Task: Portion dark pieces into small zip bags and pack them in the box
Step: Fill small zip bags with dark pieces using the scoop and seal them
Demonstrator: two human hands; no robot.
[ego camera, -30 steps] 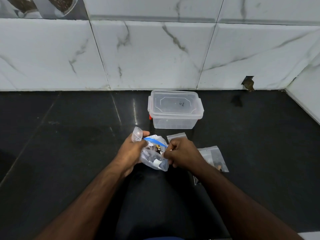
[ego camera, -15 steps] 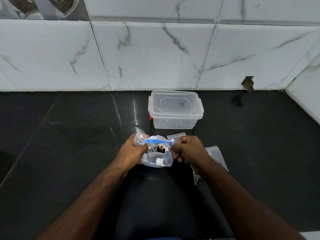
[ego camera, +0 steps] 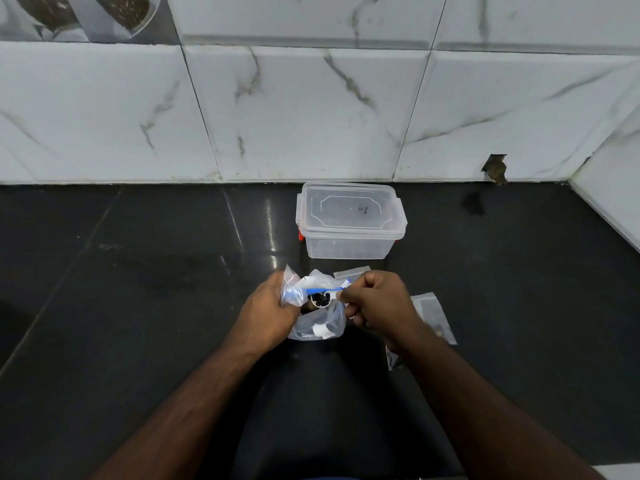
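Note:
A clear zip bag with a blue seal strip (ego camera: 320,320) hangs between my hands above the dark counter. My left hand (ego camera: 266,311) grips its left side and my right hand (ego camera: 375,301) pinches the right end of the blue strip. The bag's mouth is pulled apart, and dark pieces (ego camera: 320,300) show inside near the top. A clear plastic box (ego camera: 349,221) with its lid on stands just beyond, near the wall. Small zip bags (ego camera: 431,315) lie flat on the counter to the right of my right hand, partly hidden by my wrist.
Another small flat bag (ego camera: 349,273) lies between the box and my hands. A white marble-tiled wall (ego camera: 311,109) rises behind the box, and a side wall (ego camera: 613,202) closes in at the right. The black counter (ego camera: 138,289) stretches to the left.
My right hand has moved from the bag's lower right up to the end of the blue strip and pulled it rightward, widening the bag's mouth. The left hand keeps its grip.

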